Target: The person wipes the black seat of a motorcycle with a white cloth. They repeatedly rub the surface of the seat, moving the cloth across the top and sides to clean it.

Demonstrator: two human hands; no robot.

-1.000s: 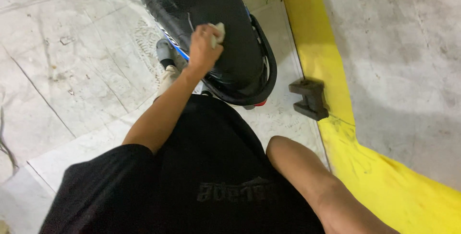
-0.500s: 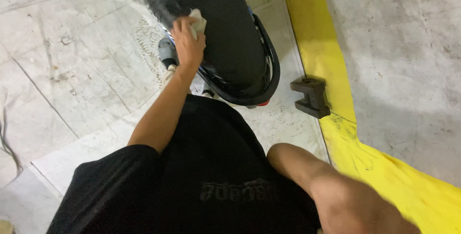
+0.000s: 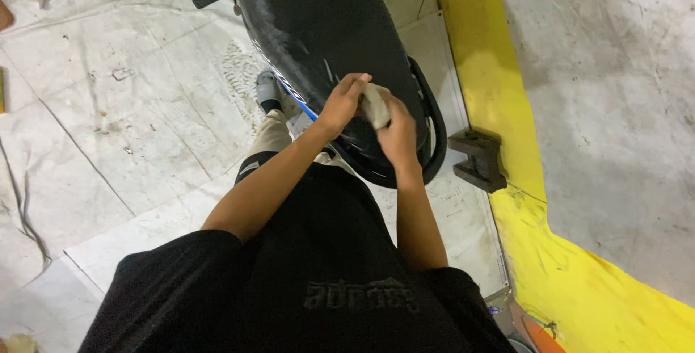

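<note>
A black motorcycle seat point(image 3: 318, 27) stretches away from me at the top centre, with a black grab rail point(image 3: 434, 136) curving around its near end. Just above that near end, both my hands meet on a small pale cloth point(image 3: 375, 104). My left hand point(image 3: 340, 105) grips the cloth from the left. From the right, my right hand point(image 3: 399, 134) closes around it. My black shirt fills the lower part of the view.
A yellow painted strip point(image 3: 499, 107) runs along the right of the bike, with rough grey concrete beyond. A dark metal bracket point(image 3: 478, 157) sits at its edge. Pale scuffed floor sheeting point(image 3: 108, 107) lies to the left. My shoe point(image 3: 268, 91) rests beside the bike.
My left hand has drawn the cloth back from the seat top toward me. My right hand came up from the lower right and took hold of the cloth too.
</note>
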